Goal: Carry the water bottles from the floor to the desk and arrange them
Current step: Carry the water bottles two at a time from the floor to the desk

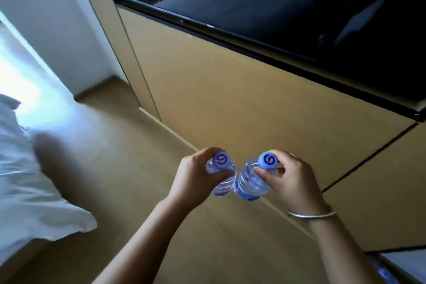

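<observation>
My left hand [196,176] gripped one water bottle [222,176] by its neck, fingers curled round it; my right hand [291,178] pinched the other bottle [252,182] below its blue cap [267,160]. Both bottles hung touching above the floor [129,145], white bedding [34,168] at nine o'clock.

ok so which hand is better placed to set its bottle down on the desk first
Probably right. The right hand grips its blue-capped clear plastic bottle nearer the white surface at lower right.
</observation>
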The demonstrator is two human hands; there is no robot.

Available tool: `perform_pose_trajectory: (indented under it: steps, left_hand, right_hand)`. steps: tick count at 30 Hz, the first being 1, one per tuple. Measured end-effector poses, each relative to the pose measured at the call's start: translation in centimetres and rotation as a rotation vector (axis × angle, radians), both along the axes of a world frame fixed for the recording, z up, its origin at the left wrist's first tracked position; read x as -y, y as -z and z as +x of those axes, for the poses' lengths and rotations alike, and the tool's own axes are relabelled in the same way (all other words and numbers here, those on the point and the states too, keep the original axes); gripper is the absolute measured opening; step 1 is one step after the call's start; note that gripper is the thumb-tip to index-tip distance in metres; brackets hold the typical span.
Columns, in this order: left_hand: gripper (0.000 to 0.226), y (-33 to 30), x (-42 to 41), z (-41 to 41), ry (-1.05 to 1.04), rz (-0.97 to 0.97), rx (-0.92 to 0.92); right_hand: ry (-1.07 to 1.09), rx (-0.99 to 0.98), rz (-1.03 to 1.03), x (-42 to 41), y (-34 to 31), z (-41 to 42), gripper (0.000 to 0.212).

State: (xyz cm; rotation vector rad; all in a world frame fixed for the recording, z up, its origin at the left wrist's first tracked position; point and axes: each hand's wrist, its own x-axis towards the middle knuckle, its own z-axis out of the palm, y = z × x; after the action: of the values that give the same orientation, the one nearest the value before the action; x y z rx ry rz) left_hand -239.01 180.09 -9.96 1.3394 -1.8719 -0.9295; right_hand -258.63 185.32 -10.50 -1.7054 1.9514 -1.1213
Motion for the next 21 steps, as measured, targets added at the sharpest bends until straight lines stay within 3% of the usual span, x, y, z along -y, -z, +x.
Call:
perform_pose_trajectory:
  steps: [10,21]
  left_hand:
    - [0.038,-0.2,4.1,14.2,-0.307,-0.048,-0.027]
    - [0.04,1.5,14.8,21.8,-0.529,-0.098,-0.016]
  right_hand:
    - [-0.404,0.053,-0.001,11.6,-1.4,13.0,0.024]
    - [-0.767,0.009,0.083,27.0,-1.0,21.9,0.026]
